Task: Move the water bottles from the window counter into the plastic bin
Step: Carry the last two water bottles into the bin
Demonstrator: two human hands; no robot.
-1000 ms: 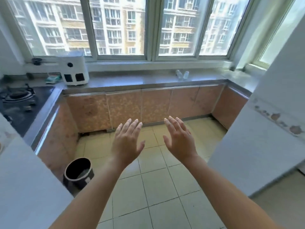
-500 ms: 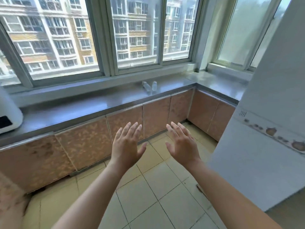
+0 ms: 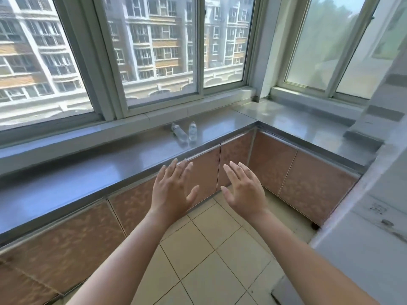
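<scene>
Two clear water bottles stand on the grey window counter below the window: the left bottle leans over, the right bottle is upright, and they sit close together near the counter's front edge. My left hand and my right hand are held out in front of me, palms down, fingers spread, holding nothing. Both hands hover in front of the counter's edge, short of the bottles. No plastic bin is in view.
The counter turns a corner at the right and runs along a second window. Brown cabinet doors line the space under it. A white wall or appliance stands close on my right. Beige floor tiles lie below my arms.
The view has moved closer to the counter and swung right; the stove, white appliance and black pot have left the frame. The bottles look larger. Both hands stay open and spread.
</scene>
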